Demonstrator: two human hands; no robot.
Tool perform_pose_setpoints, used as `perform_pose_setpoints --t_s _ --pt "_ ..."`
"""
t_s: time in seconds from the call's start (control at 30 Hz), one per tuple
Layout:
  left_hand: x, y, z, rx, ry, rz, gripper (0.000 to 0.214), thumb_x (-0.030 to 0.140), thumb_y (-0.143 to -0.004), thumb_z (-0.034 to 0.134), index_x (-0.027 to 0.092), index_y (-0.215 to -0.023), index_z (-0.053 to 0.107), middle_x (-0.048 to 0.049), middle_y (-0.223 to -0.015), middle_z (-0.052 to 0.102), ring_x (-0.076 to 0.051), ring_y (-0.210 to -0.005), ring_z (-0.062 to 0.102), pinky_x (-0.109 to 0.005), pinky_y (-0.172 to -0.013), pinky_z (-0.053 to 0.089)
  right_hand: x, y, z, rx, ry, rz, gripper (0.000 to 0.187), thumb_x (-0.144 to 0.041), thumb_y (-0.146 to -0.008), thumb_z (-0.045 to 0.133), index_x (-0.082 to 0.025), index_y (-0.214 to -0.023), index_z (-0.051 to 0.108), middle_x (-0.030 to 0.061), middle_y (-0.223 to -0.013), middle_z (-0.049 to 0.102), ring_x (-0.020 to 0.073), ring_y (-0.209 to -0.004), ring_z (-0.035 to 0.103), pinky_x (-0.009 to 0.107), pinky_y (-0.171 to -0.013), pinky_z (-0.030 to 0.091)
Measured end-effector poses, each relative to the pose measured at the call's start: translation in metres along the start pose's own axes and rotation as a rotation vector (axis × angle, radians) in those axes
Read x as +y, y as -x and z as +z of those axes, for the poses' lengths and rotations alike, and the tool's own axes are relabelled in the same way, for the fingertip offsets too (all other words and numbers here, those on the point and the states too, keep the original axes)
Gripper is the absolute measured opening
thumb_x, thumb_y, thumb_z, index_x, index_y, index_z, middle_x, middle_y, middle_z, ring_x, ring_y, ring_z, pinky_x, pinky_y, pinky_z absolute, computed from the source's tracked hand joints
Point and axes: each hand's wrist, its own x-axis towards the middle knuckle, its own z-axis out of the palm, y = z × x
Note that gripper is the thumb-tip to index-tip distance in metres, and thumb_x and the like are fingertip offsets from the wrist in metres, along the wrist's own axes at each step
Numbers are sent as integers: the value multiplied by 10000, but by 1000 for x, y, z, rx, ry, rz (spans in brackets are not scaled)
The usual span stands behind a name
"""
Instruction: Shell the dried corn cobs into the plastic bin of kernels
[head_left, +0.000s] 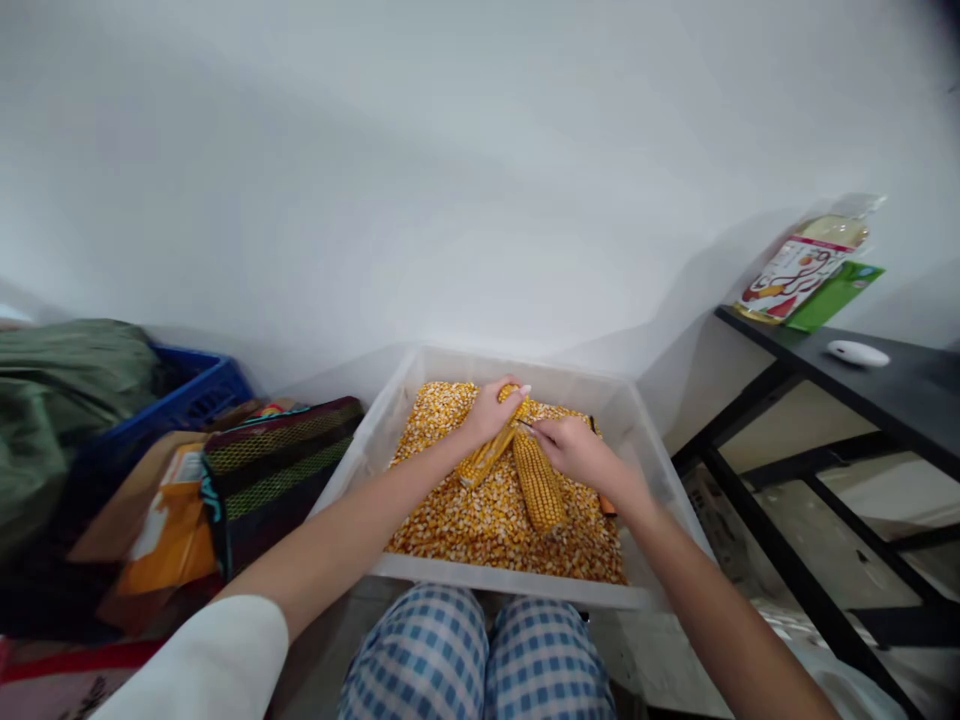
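Note:
My left hand (493, 410) is closed round a partly stripped corn cob (484, 462), held at a slant over the kernels. My right hand (574, 448) grips a thin dark metal tool (526, 425) whose tip meets the cob's side; its handle is hidden in my fingers, so its exact kind is unclear. Just below my right hand, a corn cob full of kernels (538, 488) lies on the heap. Loose yellow and whitish corn kernels (457, 530) fill much of the translucent plastic tub (517, 582) in front of my knees.
An orange object (607, 506) lies at the tub's right side. To the left are a dark mesh bag (285, 470), an orange box (169, 535) and a blue crate (195, 385). On the right, a black shelf (900, 385) carries a bottle (806, 265) and a white mouse-like object (859, 353).

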Motion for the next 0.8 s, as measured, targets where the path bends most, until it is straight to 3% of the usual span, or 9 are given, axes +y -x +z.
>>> perform_pose_setpoints --t_s 0.27,0.33,0.43,0.57,0.67,0.8 --pt "9 6 0 -215 -148 100 304 410 -785 482 151 -854 624 -13 -761 621 -156 -746 549 -255 -733 411 10 -5 -28 -242 -252 -107 316 -221 -867 420 -142 -590 550 -33 -497 451 74 -472 329 209 -513 253" --pt "9 4 -1 -204 -132 87 294 403 -781 485 151 -843 623 -11 -758 618 -154 -739 544 -254 -727 411 10 -9 -30 -287 -255 -127 313 -211 -858 431 -139 -577 549 -40 -484 431 70 -466 307 208 -507 246" --pt "3 -3 -7 -97 -25 35 277 390 -788 463 151 -811 600 -2 -749 589 -143 -743 523 -243 -725 407 9 -15 -31 -327 -264 -121 306 -240 -856 442 -133 -610 589 -35 -502 467 70 -471 315 208 -505 250" --pt "-8 -10 -18 0 70 -38 280 400 -797 431 154 -742 551 15 -663 506 -128 -686 472 -238 -688 395 9 -20 -26 -173 -341 -27 323 -318 -882 405 -132 -783 650 -11 -609 573 88 -520 411 205 -533 297" --pt "-11 -12 -21 24 124 -47 272 394 -791 435 158 -677 508 21 -621 452 -120 -651 437 -233 -653 379 7 -20 -17 -16 -320 28 366 -340 -898 367 -134 -775 643 8 -638 602 108 -557 464 210 -559 320" --pt "-9 -12 -19 20 149 -67 273 401 -782 433 164 -656 486 18 -615 432 -123 -645 420 -237 -646 369 2 -18 -7 58 -249 58 364 -330 -909 348 -147 -783 636 33 -690 644 123 -575 510 216 -585 332"
